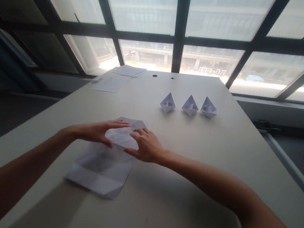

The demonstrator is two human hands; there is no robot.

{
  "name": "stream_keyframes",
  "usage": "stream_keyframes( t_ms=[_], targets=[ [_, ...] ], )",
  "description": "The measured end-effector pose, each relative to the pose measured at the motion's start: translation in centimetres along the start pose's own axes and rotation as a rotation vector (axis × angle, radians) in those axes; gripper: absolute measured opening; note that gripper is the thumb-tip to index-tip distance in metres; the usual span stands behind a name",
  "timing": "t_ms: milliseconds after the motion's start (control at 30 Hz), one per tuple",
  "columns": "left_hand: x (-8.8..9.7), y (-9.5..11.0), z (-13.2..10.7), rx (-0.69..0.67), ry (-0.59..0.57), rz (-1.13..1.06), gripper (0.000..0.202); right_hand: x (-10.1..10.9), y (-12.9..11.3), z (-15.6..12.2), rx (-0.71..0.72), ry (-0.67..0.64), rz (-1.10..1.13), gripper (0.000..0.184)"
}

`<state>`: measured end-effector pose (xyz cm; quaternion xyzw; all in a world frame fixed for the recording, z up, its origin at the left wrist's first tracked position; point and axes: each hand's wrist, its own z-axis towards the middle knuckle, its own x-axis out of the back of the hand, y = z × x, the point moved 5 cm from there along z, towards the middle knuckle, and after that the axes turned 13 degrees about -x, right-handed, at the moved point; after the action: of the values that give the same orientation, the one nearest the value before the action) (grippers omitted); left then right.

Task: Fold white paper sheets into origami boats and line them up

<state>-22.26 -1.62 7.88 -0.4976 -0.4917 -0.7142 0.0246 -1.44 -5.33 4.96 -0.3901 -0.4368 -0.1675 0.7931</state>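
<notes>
A creased sheet of white paper [101, 174] lies on the table in front of me, its near edge slightly lifted and its far corners folded or cut off at a slant. My left hand [102, 130] is over the sheet's left side, thumb and fingers spread apart. Over the right side is my right hand [147, 144], its fingers also apart and pointing left toward the other hand. Both hands are at the paper's upper half; whether the fingertips press on it I cannot tell.
Three folded paper boats [168, 103] stand in a row farther back on the white table [187, 191]. Several flat paper sheets [111, 83] lie at the far left. Two small round holes show near the far edge, and large framed windows [147, 7] rise behind.
</notes>
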Motion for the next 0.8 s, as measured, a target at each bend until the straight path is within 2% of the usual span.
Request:
stream_keyframes(
  t_ms=[33, 67, 133, 167, 233, 267, 300, 367, 467, 567, 633, 700, 733, 800],
  targets=[
    [-0.5, -0.7, -2.0, 0.022, -0.015, 0.045, 0.081, -1.1, -0.7, -0.3, -0.005, -0.023, -0.034, 0.056],
    [-1.0, -1.5, -3.6, 0.042, -0.014, 0.079, 0.084, -2.1, -1.0, -0.5, -0.015, -0.059, -0.069, 0.057],
    [-1.8, -2.8, -5.5, 0.068, 0.024, 0.114, 0.079, -3.3, -1.1, -0.9, -0.038, -0.101, -0.103, 0.041],
    [-2.0, -3.1, -5.8, 0.069, 0.059, 0.124, 0.071, -3.5, -0.9, -1.0, -0.043, -0.101, -0.097, 0.028],
    [-2.2, -3.0, -5.5, 0.048, 0.126, 0.152, 0.042, -2.8, 0.0, -1.4, -0.070, -0.071, -0.044, 0.007],
    [-2.1, -2.6, -5.0, 0.042, 0.158, 0.167, 0.028, -2.1, 0.6, -1.6, -0.097, -0.052, 0.005, 0.011],
    [-1.8, -1.9, -4.4, 0.030, 0.222, 0.168, 0.019, -1.2, 1.4, -1.9, -0.134, -0.028, 0.068, 0.018],
    [-1.1, 0.0, -2.9, 0.002, 0.341, 0.114, 0.018, 1.4, 3.2, -2.6, -0.230, 0.036, 0.283, 0.024],
    [0.1, 3.3, 0.0, -0.023, 0.520, -0.011, 0.027, 5.8, 6.5, -4.1, -0.394, 0.209, 0.660, 0.027],
    [-0.2, 5.6, 4.0, 0.006, 0.619, -0.095, 0.045, 8.9, 10.1, -5.8, -0.534, 0.356, 0.802, 0.029],
    [-1.8, 6.7, 7.1, 0.001, 0.567, -0.062, 0.049, 9.8, 12.7, -6.8, -0.587, 0.381, 0.794, 0.029],
    [-4.1, 8.0, 9.7, -0.103, 0.574, 0.133, 0.045, 10.0, 15.3, -7.9, -0.630, 0.383, 0.680, 0.027],
    [-5.7, 8.6, 10.9, -0.170, 0.537, 0.258, 0.042, 10.0, 16.6, -8.4, -0.639, 0.385, 0.593, 0.026],
    [-10.1, 9.2, 12.8, -0.280, 0.339, 0.427, 0.038, 10.0, 18.7, -9.3, -0.655, 0.381, 0.416, 0.025]
  ],
)
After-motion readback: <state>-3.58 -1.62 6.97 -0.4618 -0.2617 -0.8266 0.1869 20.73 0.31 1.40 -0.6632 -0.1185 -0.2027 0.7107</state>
